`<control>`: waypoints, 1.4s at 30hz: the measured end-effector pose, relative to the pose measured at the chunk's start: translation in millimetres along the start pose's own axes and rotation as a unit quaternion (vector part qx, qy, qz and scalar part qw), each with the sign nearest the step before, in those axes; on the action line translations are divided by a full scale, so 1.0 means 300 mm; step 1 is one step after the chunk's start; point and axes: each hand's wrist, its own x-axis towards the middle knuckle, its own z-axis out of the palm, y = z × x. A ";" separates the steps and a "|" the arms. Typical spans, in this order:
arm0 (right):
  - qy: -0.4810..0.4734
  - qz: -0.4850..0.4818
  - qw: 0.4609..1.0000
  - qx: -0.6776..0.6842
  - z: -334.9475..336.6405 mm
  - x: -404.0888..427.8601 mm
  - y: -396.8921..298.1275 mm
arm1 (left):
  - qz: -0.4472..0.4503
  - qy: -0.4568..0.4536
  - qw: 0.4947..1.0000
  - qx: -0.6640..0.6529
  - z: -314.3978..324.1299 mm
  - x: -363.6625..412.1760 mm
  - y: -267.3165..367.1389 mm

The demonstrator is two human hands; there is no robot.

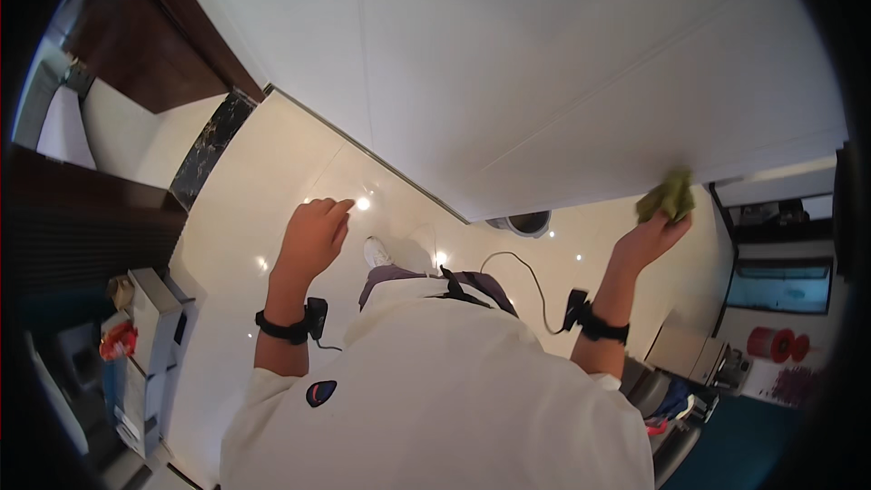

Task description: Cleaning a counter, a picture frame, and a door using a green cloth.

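Observation:
My right hand (653, 241) grips a crumpled olive-green cloth (667, 197). The cloth is slightly blurred and overlaps the edge of a large white wall panel (517, 82); whether it presses on the surface I cannot tell. My left hand (316, 235) hangs in front of me above the floor, with nothing in it and its fingers loosely bent. Black straps with small devices sit on both wrists, a cable (534, 272) running from the right one.
Glossy cream tiles cover the floor (231, 231). Past the panel's edge shows part of a round bucket (527, 223). At left are a dark wooden door (150, 27), a black marble threshold (211, 150) and a pale cabinet (153, 320). Furniture (680, 354) stands at right.

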 end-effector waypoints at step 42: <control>-0.793 -0.035 0.608 0.018 1.171 -1.001 -0.375 | -0.279 0.162 0.672 -0.667 -0.274 -0.260 -0.496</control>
